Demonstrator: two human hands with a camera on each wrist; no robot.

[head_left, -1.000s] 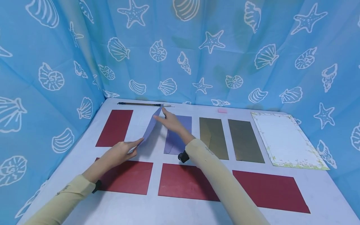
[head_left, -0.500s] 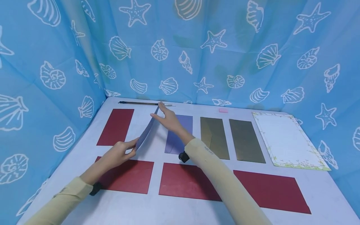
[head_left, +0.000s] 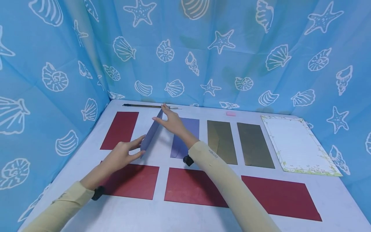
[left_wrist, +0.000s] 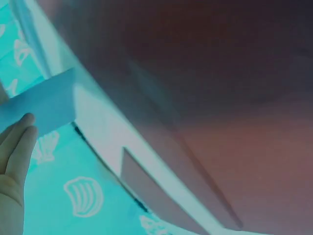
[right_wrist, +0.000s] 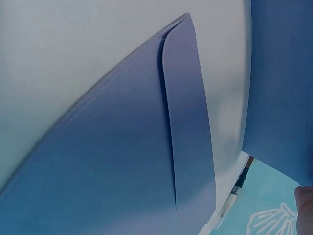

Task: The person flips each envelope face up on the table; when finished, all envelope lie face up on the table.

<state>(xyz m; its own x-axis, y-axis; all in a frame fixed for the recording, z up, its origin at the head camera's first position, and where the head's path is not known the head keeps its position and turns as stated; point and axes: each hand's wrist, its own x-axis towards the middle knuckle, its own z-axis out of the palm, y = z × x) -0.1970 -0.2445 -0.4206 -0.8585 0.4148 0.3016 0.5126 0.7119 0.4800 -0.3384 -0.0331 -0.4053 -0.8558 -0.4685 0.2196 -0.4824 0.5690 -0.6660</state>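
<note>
In the head view, a purple envelope (head_left: 151,133) is held slanting up off the table. My left hand (head_left: 123,154) pinches its near end between thumb and fingers. At the far end is my right hand (head_left: 174,122), its fingers at the edge and its thumb stretched to the left, with the envelope between them. The left wrist view has the left fingers lying along the held envelope (left_wrist: 44,100). A second purple envelope (right_wrist: 122,147) with a flap lies flat under the right wrist; the held one (right_wrist: 281,83) stands at that view's right edge.
Red envelopes (head_left: 195,187) lie along the front, another (head_left: 119,130) at left. Two olive envelopes (head_left: 223,141) lie right of centre. A flower-bordered paper sheet (head_left: 299,145) is at right. Along the back are a thin brush (head_left: 142,105) and a small pink block (head_left: 231,113).
The held purple envelope has shifted a little left, with both hands. My left fingers and thumb have changed their grip on its near end.
</note>
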